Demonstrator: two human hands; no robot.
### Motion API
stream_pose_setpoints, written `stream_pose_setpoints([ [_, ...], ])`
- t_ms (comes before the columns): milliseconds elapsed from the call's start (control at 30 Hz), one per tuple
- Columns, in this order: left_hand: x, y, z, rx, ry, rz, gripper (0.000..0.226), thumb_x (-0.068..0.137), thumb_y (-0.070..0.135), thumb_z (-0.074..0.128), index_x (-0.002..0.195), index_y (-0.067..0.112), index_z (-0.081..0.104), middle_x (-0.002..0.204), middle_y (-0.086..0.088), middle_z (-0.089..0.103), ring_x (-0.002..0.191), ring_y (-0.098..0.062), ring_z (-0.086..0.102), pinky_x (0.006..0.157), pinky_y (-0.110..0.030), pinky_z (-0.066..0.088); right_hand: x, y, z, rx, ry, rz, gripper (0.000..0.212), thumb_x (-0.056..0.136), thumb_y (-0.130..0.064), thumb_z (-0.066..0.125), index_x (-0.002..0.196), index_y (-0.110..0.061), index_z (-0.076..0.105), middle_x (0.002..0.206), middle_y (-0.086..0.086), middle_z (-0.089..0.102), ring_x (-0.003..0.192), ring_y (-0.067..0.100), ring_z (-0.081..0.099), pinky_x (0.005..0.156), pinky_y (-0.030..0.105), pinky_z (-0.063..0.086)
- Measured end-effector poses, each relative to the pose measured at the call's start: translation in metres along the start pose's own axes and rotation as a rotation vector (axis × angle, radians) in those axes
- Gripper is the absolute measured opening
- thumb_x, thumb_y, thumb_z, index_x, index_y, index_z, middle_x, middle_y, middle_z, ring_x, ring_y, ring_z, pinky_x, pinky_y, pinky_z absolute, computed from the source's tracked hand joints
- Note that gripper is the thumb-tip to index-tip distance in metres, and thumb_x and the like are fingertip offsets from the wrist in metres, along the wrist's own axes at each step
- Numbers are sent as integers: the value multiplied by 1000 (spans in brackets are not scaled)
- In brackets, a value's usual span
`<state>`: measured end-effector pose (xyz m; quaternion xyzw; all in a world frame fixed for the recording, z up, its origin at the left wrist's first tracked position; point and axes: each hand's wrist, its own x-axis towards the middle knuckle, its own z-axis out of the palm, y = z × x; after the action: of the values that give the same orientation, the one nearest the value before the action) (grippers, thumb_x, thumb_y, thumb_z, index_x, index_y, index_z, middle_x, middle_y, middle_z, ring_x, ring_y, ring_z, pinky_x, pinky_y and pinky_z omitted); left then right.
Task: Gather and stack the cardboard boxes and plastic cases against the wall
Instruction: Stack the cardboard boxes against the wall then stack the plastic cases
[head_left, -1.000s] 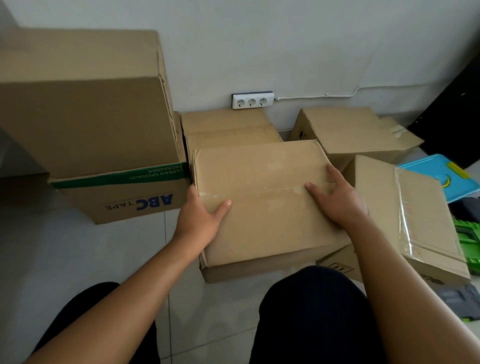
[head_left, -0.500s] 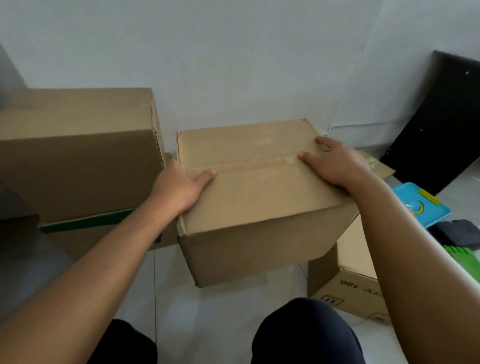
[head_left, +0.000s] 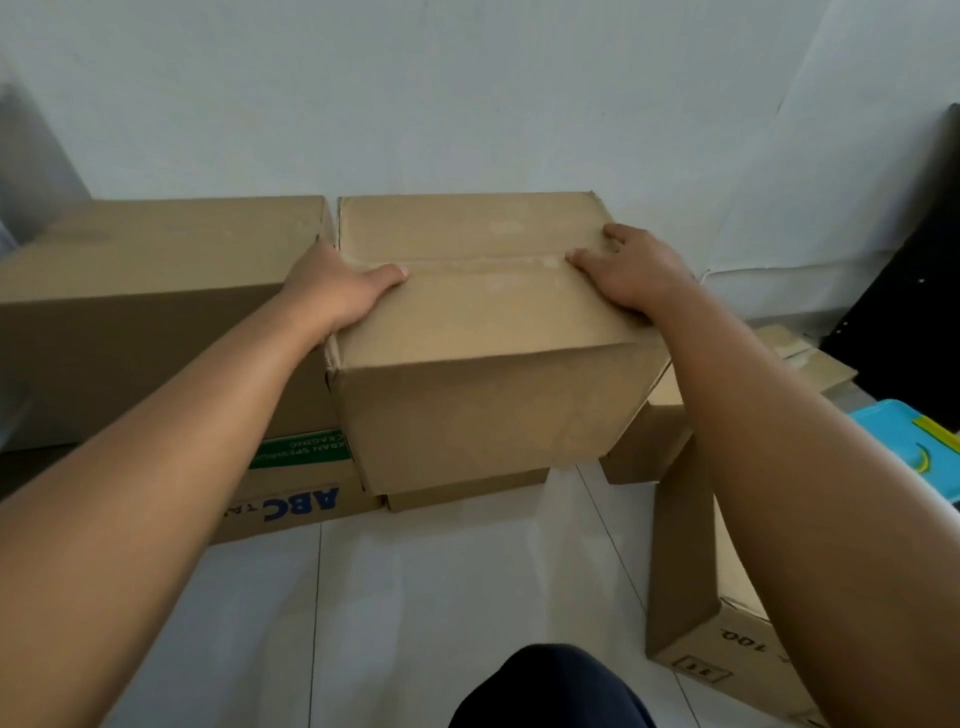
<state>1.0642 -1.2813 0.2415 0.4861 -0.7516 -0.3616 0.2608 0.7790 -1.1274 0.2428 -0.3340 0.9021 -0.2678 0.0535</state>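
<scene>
1. Currently the plain brown cardboard box (head_left: 467, 322) is against the white wall (head_left: 467, 104), on or just above a flatter cardboard box (head_left: 467, 491), just beside the large green-banded brown carton (head_left: 156, 312).
2. The left hand (head_left: 337, 286) grips its top left edge, thumb on top and fingers hidden down the side. The right hand (head_left: 628, 270) presses spread fingers on the lid.
3. It seems light and stiff, and is best held by opposite side walls.
4. Its flaps are closed, so the contents are unseen.
</scene>
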Motion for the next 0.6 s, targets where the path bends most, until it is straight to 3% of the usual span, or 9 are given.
stream_pose_setpoints([
  [133,23,-19,24,178,47,22,68,87,62,75,130,10,65,128,-10,70,115,-33,67,80,-33,46,27,9,34,9,-31,-1,89,84,-80,55,159,-35,38,159,-2,48,143,28,49,114,46,43],
  [267,30,-27,33,308,164,131,66,86,61,77,132,15,65,133,-8,68,122,-31,64,88,-36,50,43,13,50,-16,-18,-14,88,85,-79,55,158,-33,39,157,-1,50,142,29,50,114,46,43],
  [333,26,-26,31,453,209,284,74,79,78,71,129,24,68,141,-4,63,130,-29,58,98,-45,52,49,11,52,-35,-20,-18,86,86,-77,59,157,-31,42,157,0,50,141,30,50,114,45,42],
  [367,20,-25,30,498,134,331,83,72,90,64,131,30,67,147,-1,58,136,-28,53,103,-49,50,49,10,53,-25,-17,-19,85,86,-75,62,155,-30,46,156,1,50,139,30,52,113,44,42],
  [400,12,-25,30,549,-16,337,96,65,99,56,139,37,61,156,1,51,143,-29,47,110,-55,45,51,8,53,-5,-8,-22,82,84,-74,65,151,-29,51,154,3,48,135,31,55,112,43,43],
  [467,0,-30,36,736,-263,361,124,54,110,36,161,46,30,173,1,24,158,-28,26,124,-64,22,53,6,49,25,3,-33,75,81,-72,71,141,-28,60,148,5,43,125,30,60,108,42,46],
  [533,-1,-41,41,870,-256,418,132,53,113,23,166,46,6,176,0,7,162,-27,10,127,-67,5,53,8,39,64,-72,-38,75,78,-72,75,141,-31,62,151,3,45,129,27,57,109,41,44],
  [600,2,-47,42,884,-195,439,129,57,113,14,166,45,3,177,0,6,162,-26,9,126,-68,1,43,15,27,89,-165,-41,78,81,-70,74,149,-37,55,160,-1,44,143,26,47,115,40,37],
])
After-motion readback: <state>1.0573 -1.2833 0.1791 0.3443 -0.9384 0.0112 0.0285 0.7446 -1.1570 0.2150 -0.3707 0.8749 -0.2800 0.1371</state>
